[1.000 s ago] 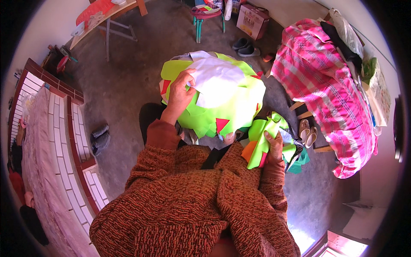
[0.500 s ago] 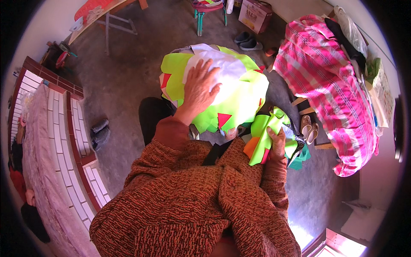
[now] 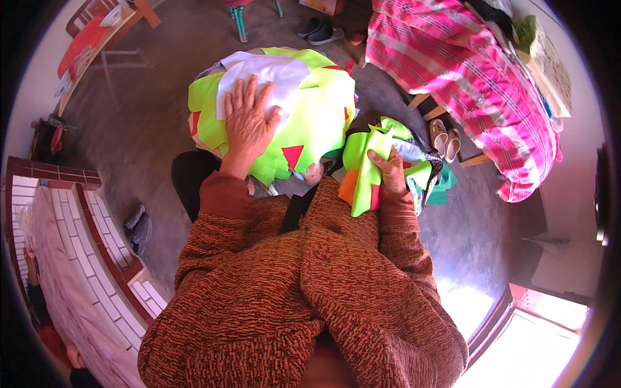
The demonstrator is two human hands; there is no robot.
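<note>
In front of my lap stands a rounded pile covered with neon yellow-green cloth pieces point(image 3: 320, 113). A white cloth piece point(image 3: 288, 74) lies over its top, and a small red triangle of cloth point(image 3: 292, 156) shows on the near side. My left hand point(image 3: 249, 123) rests flat on the white piece with its fingers stretched out. On the right, beside my thigh, my right hand point(image 3: 390, 171) grips a bunch of cloth scraps point(image 3: 365, 158), mostly yellow-green with orange and red bits. More scraps, including a dark green one point(image 3: 443, 186), hang beyond that hand.
To the right, a pink plaid cloth point(image 3: 466, 77) covers a wooden-legged piece of furniture, with pale shoes point(image 3: 445, 141) beside it. Dark slippers point(image 3: 320, 31) lie ahead. On the left are a white-tiled ledge point(image 3: 84, 249), grey shoes point(image 3: 137, 227) and a table point(image 3: 107, 35).
The whole view has shifted, so the pile and both hands appear farther left and higher. My left hand still lies on the white piece; my right still grips the scraps.
</note>
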